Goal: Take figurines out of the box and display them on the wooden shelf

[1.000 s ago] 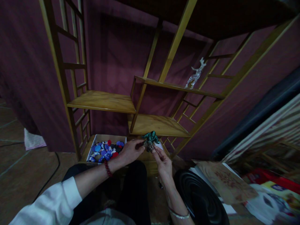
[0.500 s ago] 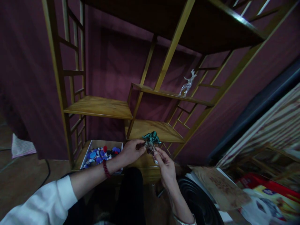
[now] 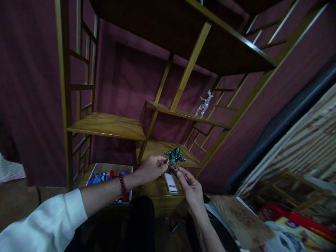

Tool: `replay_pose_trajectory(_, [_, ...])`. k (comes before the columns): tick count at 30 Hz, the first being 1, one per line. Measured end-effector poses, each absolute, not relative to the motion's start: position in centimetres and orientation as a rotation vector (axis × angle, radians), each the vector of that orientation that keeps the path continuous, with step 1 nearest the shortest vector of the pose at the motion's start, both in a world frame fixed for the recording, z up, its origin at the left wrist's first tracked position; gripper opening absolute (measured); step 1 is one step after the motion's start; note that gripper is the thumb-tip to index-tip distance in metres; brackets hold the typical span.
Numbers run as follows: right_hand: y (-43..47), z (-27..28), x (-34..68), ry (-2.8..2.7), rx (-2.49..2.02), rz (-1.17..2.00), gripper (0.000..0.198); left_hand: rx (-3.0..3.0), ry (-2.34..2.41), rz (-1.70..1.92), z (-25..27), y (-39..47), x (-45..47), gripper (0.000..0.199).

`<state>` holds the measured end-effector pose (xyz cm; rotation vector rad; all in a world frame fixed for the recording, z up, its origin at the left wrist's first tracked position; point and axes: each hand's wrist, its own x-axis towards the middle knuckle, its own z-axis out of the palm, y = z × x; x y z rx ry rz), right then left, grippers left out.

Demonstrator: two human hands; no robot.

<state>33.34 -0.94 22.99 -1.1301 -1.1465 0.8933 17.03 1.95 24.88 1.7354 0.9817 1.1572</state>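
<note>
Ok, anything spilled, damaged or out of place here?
Nothing clearly stands out: the deer figurine stands upright, the phone lies flat, and the left hand and right hand hold a crinkled green-and-brown object.

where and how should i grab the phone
Probably pinch the phone by its long edges at the near end, coming from the person's side: it lies flat, screen up, and in this view the held figure crowds its far end.

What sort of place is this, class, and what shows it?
Probably a room in a home, though a shop isn't ruled out: a wooden shelf unit, a clear deer ornament standing on it, and a phone lying on its low board.
</note>
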Motion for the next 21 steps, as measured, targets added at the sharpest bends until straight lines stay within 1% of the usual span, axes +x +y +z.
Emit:
replay_pose_trajectory(9, [-0.8,24.2,34.3,-1.184,-1.112,0.853,0.041,1.717,0.905,1.100,27.2,2.3,17.9,0.029])
replay_pose_trajectory(13, [-0.7,25.2,34.8,-1.186,-1.119,0.825,0.044,1.739,0.865,1.116,27.6,2.8,18.3,0.027])
replay_pose_trajectory(21, [-0.7,27.2,35.4,-1.162,-1.141,0.779,0.046,1.692,0.816,1.130,28.3,4.1,19.4,0.031])
